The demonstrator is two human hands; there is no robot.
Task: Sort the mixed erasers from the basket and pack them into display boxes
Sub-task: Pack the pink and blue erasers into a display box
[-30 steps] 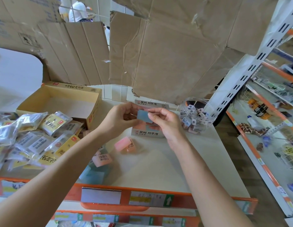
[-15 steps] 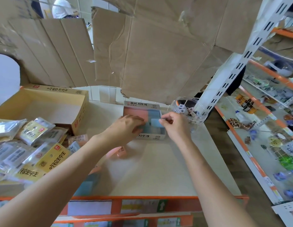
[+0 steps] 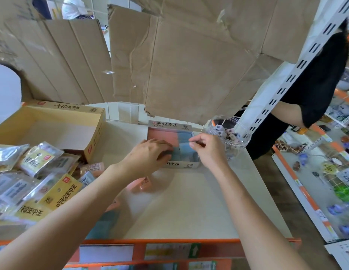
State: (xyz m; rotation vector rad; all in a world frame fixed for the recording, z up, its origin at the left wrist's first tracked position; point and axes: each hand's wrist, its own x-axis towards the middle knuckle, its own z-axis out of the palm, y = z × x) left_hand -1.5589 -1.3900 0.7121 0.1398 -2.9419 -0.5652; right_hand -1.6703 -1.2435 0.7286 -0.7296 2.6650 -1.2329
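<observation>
A small white display box [image 3: 181,164] with Korean lettering stands at the back of the shelf top. Pink erasers [image 3: 162,136] fill its left side and blue ones its right. My right hand [image 3: 209,151] pinches a blue eraser [image 3: 184,148] upright over the box's blue row. My left hand [image 3: 148,155] lies over the box's front left corner, fingers resting on the erasers there. Loose pink erasers [image 3: 142,183] lie on the shelf top under my left forearm, with more at the left [image 3: 92,168].
An open yellow carton [image 3: 52,121] and a heap of foil packets [image 3: 33,172] fill the left. A clear jar [image 3: 228,133] of small items stands right of the box. Cardboard sheets [image 3: 189,65] hang overhead. Another person's arm [image 3: 286,114] shows behind the white shelf upright [image 3: 286,75].
Both hands came down from in front of me to the display box, carrying the blue eraser. The eraser now stands in the blue row and my left hand lies on the box.
</observation>
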